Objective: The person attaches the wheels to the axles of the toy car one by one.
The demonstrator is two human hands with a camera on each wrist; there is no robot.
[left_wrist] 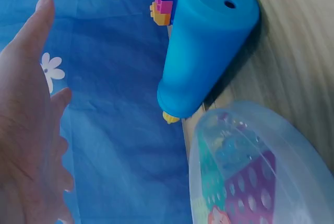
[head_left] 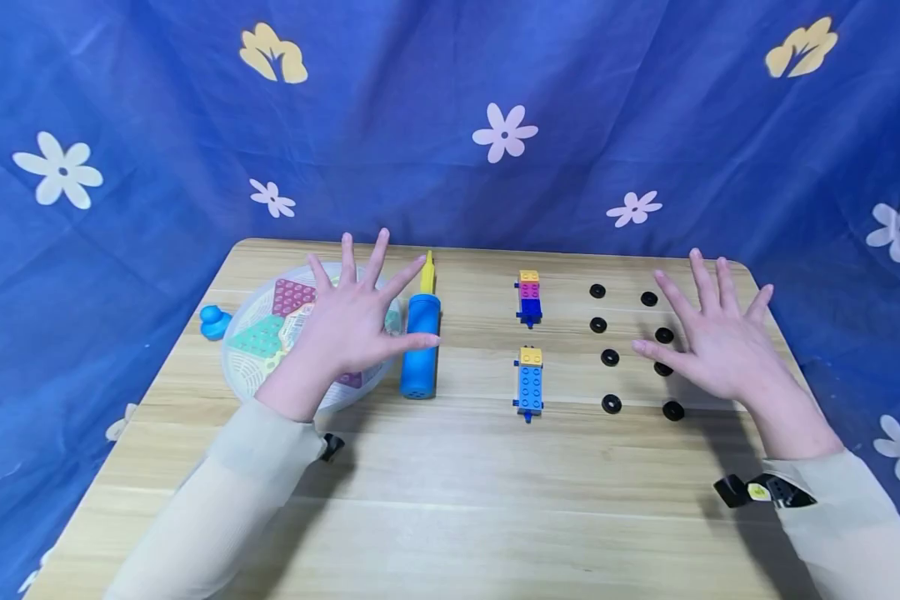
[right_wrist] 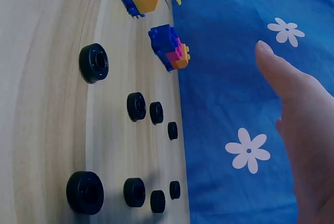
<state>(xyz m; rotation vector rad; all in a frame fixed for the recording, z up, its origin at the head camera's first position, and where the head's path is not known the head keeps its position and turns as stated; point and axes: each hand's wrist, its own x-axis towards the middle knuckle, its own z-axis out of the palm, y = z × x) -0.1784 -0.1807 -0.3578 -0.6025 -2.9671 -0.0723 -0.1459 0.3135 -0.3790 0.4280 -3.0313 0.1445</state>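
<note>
Black toy wheels (head_left: 610, 357) lay flat on the tabletop (head_left: 450, 517) in two columns of four, just below the right hand (head_left: 723, 342), whose fingers were splayed wide, holding nothing. Fingers likewise spread, the left hand (head_left: 348, 325) hung above a translucent round tub (head_left: 249, 377) and blue pump (head_left: 418, 371).

Soft light leaves a pale sheen on the tabletop (head_left: 450, 500), with shadows along the inner sides of the left sleeve (head_left: 225, 492) and right sleeve (head_left: 840, 517) and darker folds across the blue curtain (head_left: 390, 100). Both wrist views are dimmer and softer; in the left, a shadow edges the blue pump (left_wrist: 206, 41).
</note>
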